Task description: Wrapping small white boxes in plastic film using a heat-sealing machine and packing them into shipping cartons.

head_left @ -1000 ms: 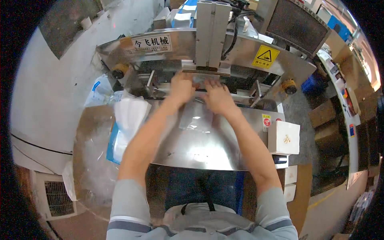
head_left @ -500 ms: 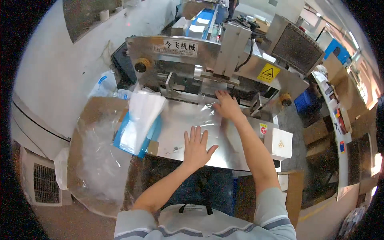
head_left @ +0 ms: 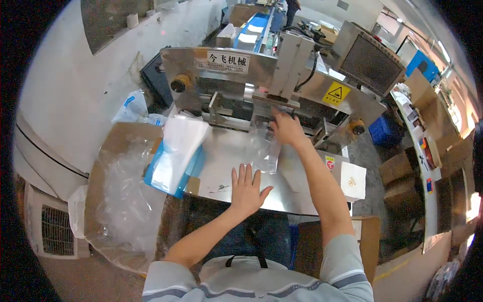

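Observation:
My left hand [head_left: 247, 192] lies spread, palm down, over the near part of a shiny metal worktable [head_left: 221, 168]. Just past its fingertips is the near end of a clear plastic bag [head_left: 264, 157], lying flat with its far end under the head of a metal press machine [head_left: 289, 68]. Over the bag's far right side, close below the press head, is my right hand [head_left: 290, 132]. Its fingers point at the machine and look apart and slightly bent; their tips are partly lost against the machine. Whether they touch the bag is unclear.
Left of the worktable, flat white plastic bags [head_left: 176, 146] lie on a blue pack [head_left: 195, 170]. Beside them stands a cardboard box [head_left: 108, 138] with crumpled clear plastic in it. A white box [head_left: 353, 181] sits at the table's right edge. Behind the machine runs a blue conveyor [head_left: 259, 22].
The near end of the clear bag now shows closer to my left hand. My right hand has shifted slightly right and its fingers are more bent. My left hand has barely moved.

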{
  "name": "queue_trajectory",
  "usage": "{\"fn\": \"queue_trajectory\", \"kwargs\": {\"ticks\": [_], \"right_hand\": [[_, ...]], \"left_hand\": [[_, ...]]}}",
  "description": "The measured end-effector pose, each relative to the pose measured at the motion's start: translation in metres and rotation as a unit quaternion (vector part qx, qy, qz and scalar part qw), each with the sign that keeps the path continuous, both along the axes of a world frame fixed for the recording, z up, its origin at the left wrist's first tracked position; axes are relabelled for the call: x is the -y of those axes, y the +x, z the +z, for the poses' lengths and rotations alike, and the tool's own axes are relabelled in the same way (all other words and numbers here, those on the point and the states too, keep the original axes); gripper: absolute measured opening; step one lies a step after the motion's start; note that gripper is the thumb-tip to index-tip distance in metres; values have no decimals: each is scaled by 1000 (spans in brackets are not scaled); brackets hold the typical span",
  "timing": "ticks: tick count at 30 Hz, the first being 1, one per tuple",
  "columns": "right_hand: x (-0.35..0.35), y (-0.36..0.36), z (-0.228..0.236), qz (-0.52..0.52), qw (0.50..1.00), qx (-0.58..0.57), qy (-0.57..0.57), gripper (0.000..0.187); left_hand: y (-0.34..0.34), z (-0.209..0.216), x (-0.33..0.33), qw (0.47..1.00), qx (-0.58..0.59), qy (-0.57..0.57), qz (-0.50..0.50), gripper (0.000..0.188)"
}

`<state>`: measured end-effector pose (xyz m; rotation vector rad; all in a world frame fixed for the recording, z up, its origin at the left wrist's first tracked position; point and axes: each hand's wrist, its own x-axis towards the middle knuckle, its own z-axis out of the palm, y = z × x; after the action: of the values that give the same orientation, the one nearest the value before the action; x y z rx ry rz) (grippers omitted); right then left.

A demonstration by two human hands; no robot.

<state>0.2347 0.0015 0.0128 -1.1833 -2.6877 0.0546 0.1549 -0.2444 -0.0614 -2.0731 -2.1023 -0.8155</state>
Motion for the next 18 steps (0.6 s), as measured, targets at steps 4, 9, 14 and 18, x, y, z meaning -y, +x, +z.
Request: {"fn": "queue_trajectory", "kwargs": {"ticks": [4,9,14,18], "right_hand": [[-4,-2,14,6,1000,11,2,47],[-19,-5,17,1,999,35,-11,47],[-28,-6,22,34,999,-18,17,49],[-19,-2,28,2,998,8,-70,50]], "left_hand": [[-3,0,27,1000,16,-13,-19,71],[-4,33,55,995,83,-46,-29,76],[0,59,66,992,119,-1,-32,78],[1,63,69,987,147,31,-52,78]]}}
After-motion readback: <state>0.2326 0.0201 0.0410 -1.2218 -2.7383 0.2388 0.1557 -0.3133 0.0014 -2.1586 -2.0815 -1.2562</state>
